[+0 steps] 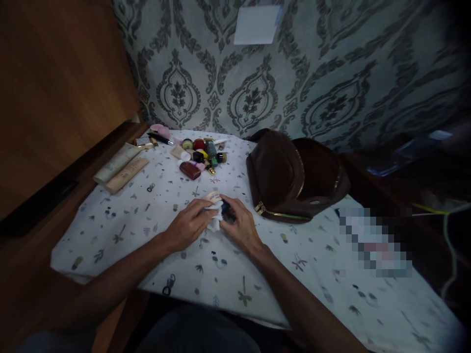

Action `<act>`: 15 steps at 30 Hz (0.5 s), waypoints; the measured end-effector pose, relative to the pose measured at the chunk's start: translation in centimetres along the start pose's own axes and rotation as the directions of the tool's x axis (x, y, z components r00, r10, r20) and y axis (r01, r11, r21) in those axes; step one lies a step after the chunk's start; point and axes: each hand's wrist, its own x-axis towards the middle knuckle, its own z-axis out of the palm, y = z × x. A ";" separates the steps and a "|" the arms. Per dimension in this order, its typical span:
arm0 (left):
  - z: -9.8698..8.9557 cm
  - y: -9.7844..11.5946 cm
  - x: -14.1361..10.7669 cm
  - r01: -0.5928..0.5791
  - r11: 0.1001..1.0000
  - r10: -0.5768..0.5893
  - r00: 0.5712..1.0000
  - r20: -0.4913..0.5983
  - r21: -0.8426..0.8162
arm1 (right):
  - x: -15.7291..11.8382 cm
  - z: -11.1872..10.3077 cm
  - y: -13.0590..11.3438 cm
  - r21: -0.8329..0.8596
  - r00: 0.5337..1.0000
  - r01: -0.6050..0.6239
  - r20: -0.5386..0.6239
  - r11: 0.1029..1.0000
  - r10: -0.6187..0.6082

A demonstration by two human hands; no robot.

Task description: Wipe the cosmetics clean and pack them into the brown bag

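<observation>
Both hands meet over the middle of the table, around a small cream-coloured container [212, 197] with a dark blue end. My left hand [189, 223] is closed on a crumpled white tissue [214, 224], pressing it against the container's side. With thumb and fingers, my right hand [241, 226] grips the container at its dark blue end [225, 207]. Fingers and tissue cover much of the container, so its exact kind is hidden. Just beyond the hands lies a dark red oval case [190, 170], beside a cluster of small bottles and jars [211, 151].
An open brown leather bag [274, 169] stands right of the hands. Two cosmetic tubes [127, 175] lie at left, with pink sponges [160, 130] and a black-handled brush [161, 138] behind. A blurred-out item [375, 245] lies at right. A wooden cabinet [66, 88] borders the left.
</observation>
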 end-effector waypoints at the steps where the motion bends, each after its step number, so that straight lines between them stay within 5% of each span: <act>1: 0.0 0.0 0.0 0.005 1.000 -0.005 1.000 -0.004 0.001 | 0.0 0.0 0.0 -0.004 1.000 0.002 0.001 1.000 -0.002; 9: -0.1 -1.7 -0.4 0.274 0.961 -0.273 0.962 -0.024 0.046 | -0.1 0.2 -0.2 -0.116 0.999 -0.039 -0.028 0.992 0.036; 15: 0.2 -2.0 -0.6 0.296 0.955 -0.296 0.955 -0.022 0.022 | -0.1 0.3 -0.3 -0.176 0.999 0.008 -0.044 0.984 -0.016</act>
